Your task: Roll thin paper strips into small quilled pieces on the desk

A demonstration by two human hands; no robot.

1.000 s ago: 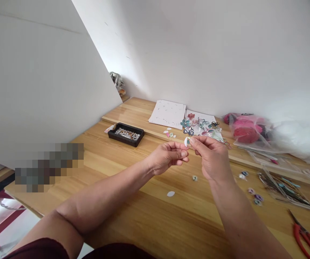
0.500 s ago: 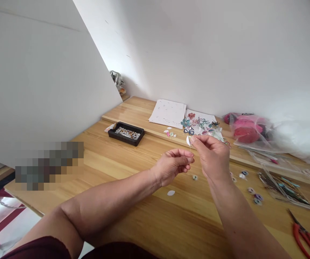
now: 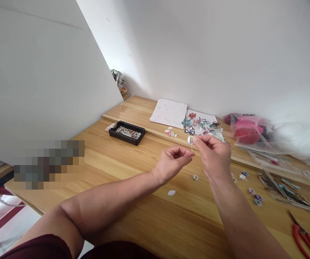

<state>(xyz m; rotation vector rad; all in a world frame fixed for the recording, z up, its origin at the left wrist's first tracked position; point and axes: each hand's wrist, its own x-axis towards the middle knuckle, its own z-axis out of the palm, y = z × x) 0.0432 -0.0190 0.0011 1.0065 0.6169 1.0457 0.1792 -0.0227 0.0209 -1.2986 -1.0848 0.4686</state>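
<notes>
Between the thumb and fingers of my right hand [image 3: 214, 155] is a small white leaf-shaped paper piece [image 3: 189, 140]. A pale yellowish thread [image 3: 191, 147] runs down from it to the fingertips of my left hand [image 3: 175, 162], which pinch its lower end. My two hands are close together above the wooden table. Another white leaf-shaped piece [image 3: 171, 192] lies on the wood below my left hand. A small thread bobbin [image 3: 195, 177] rests between the two forearms.
A black tray [image 3: 127, 133] of beads stands at the left back. White paper sheets [image 3: 168, 112] and colourful flower shapes [image 3: 203, 124] lie on the raised back ledge. To the right are several bobbins [image 3: 258, 198], a clear bag of tools [image 3: 286, 189] and red-handled pliers [image 3: 304, 233].
The white leaf piece has turned to show a broader face and its thread stands out more. My left hand has shifted slightly and its fingers are drawn closer together.
</notes>
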